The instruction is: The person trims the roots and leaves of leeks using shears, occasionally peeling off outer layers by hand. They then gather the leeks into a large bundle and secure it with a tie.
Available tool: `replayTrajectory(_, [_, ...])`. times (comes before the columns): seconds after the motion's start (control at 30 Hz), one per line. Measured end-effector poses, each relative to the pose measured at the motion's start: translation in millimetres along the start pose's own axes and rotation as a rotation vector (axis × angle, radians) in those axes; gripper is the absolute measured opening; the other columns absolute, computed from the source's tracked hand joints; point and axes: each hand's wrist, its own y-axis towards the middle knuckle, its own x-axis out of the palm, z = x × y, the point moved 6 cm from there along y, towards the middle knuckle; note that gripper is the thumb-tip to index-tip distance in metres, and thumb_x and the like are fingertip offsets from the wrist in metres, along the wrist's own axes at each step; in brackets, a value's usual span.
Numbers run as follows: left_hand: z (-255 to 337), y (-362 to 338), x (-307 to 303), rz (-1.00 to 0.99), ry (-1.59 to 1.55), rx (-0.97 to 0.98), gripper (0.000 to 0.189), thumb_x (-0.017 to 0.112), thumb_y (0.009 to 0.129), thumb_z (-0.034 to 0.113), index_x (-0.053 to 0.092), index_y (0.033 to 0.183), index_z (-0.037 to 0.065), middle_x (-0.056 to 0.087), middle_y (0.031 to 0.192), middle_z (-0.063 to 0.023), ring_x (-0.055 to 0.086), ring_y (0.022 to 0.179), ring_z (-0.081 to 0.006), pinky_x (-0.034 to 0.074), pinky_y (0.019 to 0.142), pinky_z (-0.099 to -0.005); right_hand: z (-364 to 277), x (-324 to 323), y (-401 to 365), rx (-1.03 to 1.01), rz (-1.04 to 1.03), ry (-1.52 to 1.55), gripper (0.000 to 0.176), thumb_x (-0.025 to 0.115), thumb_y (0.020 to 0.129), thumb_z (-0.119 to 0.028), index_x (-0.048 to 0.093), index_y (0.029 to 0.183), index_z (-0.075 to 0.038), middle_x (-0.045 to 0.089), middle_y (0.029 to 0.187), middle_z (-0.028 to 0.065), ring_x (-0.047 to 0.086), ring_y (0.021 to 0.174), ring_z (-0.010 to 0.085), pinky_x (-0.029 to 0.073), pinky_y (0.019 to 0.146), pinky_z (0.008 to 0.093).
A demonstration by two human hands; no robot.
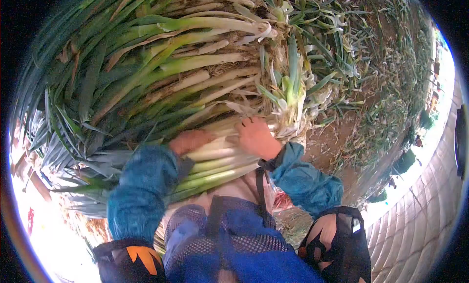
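Observation:
Long green onions (220, 174) with pale stems lie across my lap, leaves to the left and roots to the right. My left hand (191, 140) rests over the stems near where they turn green; it is blurred, and its fingers cannot be made out. Closer to the root end, my right hand (257, 138) is curled over the pale stems, with its fingers bent and partly hidden among them. Both hands are close together on the same layer of stalks.
A large heap of green onions (195, 63) rises in front of me, leaves spreading left. Peeled skins and leaf scraps (337, 43) litter the ground at the right. A pale ribbed sheet (420, 205) curves along the far right.

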Motion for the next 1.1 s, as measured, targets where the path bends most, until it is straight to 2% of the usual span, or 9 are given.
replayTrajectory(0.13, [14,-14,3,0.196,0.208,-0.147,0.059,0.036,0.087,0.054,0.061,0.105,0.004,0.06,0.105,-0.0223,0.057,0.097,-0.037,0.044,0.085,-0.046,44,-49,-18,0.3,0.298,0.098,0.073,0.067,0.068,-0.046,0.043,0.121,-0.001,0.052,0.102,0.0208,0.054,0.088,0.0381,0.045,0.078,0.0452])
replayTrajectory(0.23, [10,-8,10,0.179,0.251,-0.11,0.053,0.036,0.088,0.05,0.061,0.104,0.006,0.06,0.101,-0.0214,0.058,0.094,-0.0368,0.045,0.084,-0.0471,73,-36,-6,0.468,0.071,0.186,0.064,0.067,0.067,-0.044,0.051,0.112,-0.001,0.055,0.095,0.0192,0.055,0.09,0.0372,0.046,0.077,0.0446])
replayTrajectory(0.43, [0,-8,23,0.241,0.185,-0.005,0.058,0.035,0.087,0.054,0.064,0.099,0.005,0.061,0.1,-0.0206,0.059,0.092,-0.0377,0.045,0.083,-0.0454,90,54,21,0.169,-0.273,-0.296,0.022,0.058,0.076,-0.026,0.064,0.084,-0.006,0.061,0.082,0.0146,0.059,0.084,0.0299,0.048,0.07,0.0406])
replayTrajectory(0.57, [6,-17,14,0.223,0.143,-0.056,0.063,0.035,0.086,0.056,0.065,0.096,0.002,0.061,0.101,-0.0218,0.058,0.093,-0.0378,0.044,0.085,-0.0446,314,-106,-92,0.585,0.048,-0.532,0.017,0.062,0.073,-0.022,0.062,0.078,-0.007,0.062,0.075,0.015,0.06,0.071,0.0342,0.049,0.064,0.0434])
replayTrajectory(0.63, [6,-16,18,0.197,0.198,-0.016,0.062,0.034,0.087,0.056,0.065,0.097,0.002,0.062,0.101,-0.0214,0.059,0.093,-0.0377,0.043,0.085,-0.0448,335,-165,-143,0.599,0.026,-0.869,0.014,0.058,0.076,-0.019,0.061,0.083,-0.007,0.06,0.08,0.0133,0.06,0.075,0.0326,0.048,0.062,0.0431])
replayTrajectory(0.73, [13,-17,7,0.229,0.226,-0.028,0.061,0.034,0.087,0.055,0.065,0.096,0.003,0.062,0.1,-0.0211,0.059,0.092,-0.0374,0.043,0.084,-0.0452,282,-170,-135,0.547,-0.024,-1.125,0.038,0.058,0.074,-0.017,0.052,0.11,-0.005,0.055,0.102,0.0132,0.057,0.085,0.0304,0.048,0.065,0.0389])
replayTrajectory(0.87, [23,-29,4,0.207,0.242,-0.086,0.06,0.034,0.088,0.053,0.065,0.095,0.003,0.062,0.099,-0.0215,0.059,0.092,-0.0366,0.044,0.083,-0.0456,103,-77,-31,0.042,0.235,-0.055,0.023,0.052,0.074,-0.008,0.056,0.097,-0.004,0.056,0.091,0.0151,0.056,0.085,0.0311,0.043,0.076,0.0414])
replayTrajectory(1.0, [18,-25,6,0.222,0.245,-0.046,0.058,0.035,0.087,0.053,0.066,0.094,0.003,0.062,0.099,-0.0219,0.059,0.092,-0.0361,0.044,0.081,-0.0452,-4,31,31,-0.294,-0.075,-0.156,0.032,0.055,0.079,-0.029,0.058,0.093,-0.001,0.056,0.091,0.0152,0.057,0.085,0.0297,0.046,0.071,0.0408])
replayTrajectory(1.1, [13,-20,17,0.188,0.261,-0.062,0.058,0.036,0.087,0.053,0.065,0.094,0.003,0.062,0.098,-0.0212,0.059,0.091,-0.0364,0.044,0.08,-0.0446,8,69,44,-0.155,-0.434,-0.17,0.037,0.052,0.08,-0.035,0.06,0.098,-0.004,0.057,0.091,0.0134,0.058,0.088,0.0297,0.047,0.073,0.043])
